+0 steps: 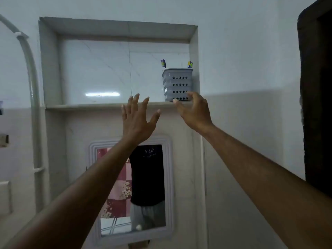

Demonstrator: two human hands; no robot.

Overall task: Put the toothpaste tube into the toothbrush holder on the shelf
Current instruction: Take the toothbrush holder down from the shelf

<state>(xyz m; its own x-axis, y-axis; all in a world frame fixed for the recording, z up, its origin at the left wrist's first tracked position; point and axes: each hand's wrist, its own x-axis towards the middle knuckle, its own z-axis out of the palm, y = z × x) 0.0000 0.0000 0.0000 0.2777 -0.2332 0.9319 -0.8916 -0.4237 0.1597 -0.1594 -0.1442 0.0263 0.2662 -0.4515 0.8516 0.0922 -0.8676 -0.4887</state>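
Grey plastic holder (177, 84) sits at the shelf (107, 106) edge, 3 o'clock end, two toothbrush heads showing. Right hand (195, 112) fingers loosely curled at its base, gripping nothing; left hand (137, 119) splayed, empty. Toothpaste tube not visible. Risk: nudging the holder off the ledge.

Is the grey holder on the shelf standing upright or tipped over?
Upright: the toothbrush holder stands on its base on the shelf, open top up, toothbrushes sticking out.

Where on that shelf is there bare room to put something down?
The shelf is bare from its left wall to the grey holder. The right corner is crowded: holder, with the right hand at its base. The left hand is raised at the front edge.
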